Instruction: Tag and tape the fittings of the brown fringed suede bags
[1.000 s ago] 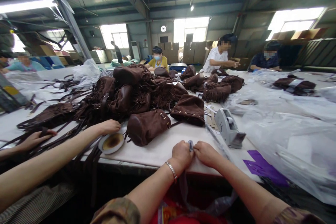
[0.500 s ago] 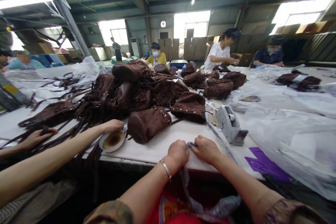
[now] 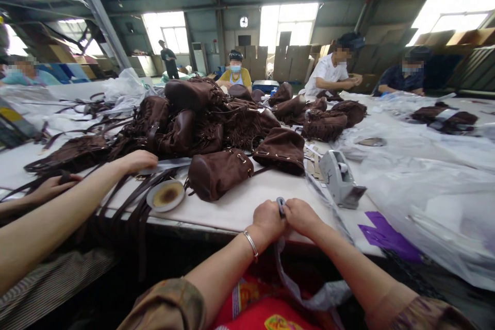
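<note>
My left hand (image 3: 267,220) and my right hand (image 3: 302,216) meet at the table's near edge, both pinched on the top of a thin clear plastic bag (image 3: 305,293) that hangs down toward my lap. A silver bangle sits on my left wrist. Just beyond my hands lies a brown suede bucket bag (image 3: 218,172) on its side. A second brown bag (image 3: 281,150) lies behind it. A grey tape dispenser (image 3: 339,178) stands to the right of my hands.
A heap of brown fringed bags (image 3: 201,118) and straps covers the table's middle. A co-worker's hand (image 3: 137,161) reaches in from the left, near a round dish (image 3: 166,195). Clear plastic sheets (image 3: 425,185) and a purple card (image 3: 386,237) lie right. Several people work at the far side.
The co-worker's hand has drawn back from the round dish toward the straps. My hands stay together on the plastic bag, and the camera has tilted slightly down.
</note>
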`<state>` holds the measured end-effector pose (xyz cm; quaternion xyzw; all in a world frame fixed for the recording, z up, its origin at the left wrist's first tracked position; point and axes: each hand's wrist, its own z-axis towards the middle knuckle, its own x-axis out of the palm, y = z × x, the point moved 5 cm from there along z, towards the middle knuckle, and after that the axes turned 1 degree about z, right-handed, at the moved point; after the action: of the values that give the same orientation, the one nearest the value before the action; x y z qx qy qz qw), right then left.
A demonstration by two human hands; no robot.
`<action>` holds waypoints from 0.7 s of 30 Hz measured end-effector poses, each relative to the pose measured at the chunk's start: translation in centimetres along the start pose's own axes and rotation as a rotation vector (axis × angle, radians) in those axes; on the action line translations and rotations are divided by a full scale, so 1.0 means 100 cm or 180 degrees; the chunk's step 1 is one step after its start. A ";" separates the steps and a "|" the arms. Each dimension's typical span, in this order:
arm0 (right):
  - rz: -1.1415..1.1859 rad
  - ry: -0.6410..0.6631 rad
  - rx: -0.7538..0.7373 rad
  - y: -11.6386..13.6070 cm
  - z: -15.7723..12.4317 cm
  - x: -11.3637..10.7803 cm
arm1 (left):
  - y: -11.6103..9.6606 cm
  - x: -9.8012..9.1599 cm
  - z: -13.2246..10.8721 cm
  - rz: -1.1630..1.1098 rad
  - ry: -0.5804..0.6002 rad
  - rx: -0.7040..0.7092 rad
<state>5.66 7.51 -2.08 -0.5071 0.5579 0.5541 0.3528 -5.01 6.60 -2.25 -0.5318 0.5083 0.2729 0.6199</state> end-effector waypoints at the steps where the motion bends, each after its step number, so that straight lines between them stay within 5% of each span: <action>1: 0.0025 0.0069 -0.0086 -0.002 -0.001 -0.001 | 0.002 0.000 0.001 0.0033 0.0000 -0.0059; 12: 0.0275 -0.0085 -0.1090 -0.014 0.000 -0.014 | 0.013 -0.002 0.016 0.0110 0.0127 0.0293; 21: -0.0345 -0.0295 -0.0311 -0.006 0.000 -0.006 | 0.031 -0.007 0.002 0.0211 0.0110 -0.0388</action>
<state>6.38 7.74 -1.63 -0.5270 0.4850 0.5837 0.3825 -7.91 7.86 -2.80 -0.5561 0.5187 0.3145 0.5682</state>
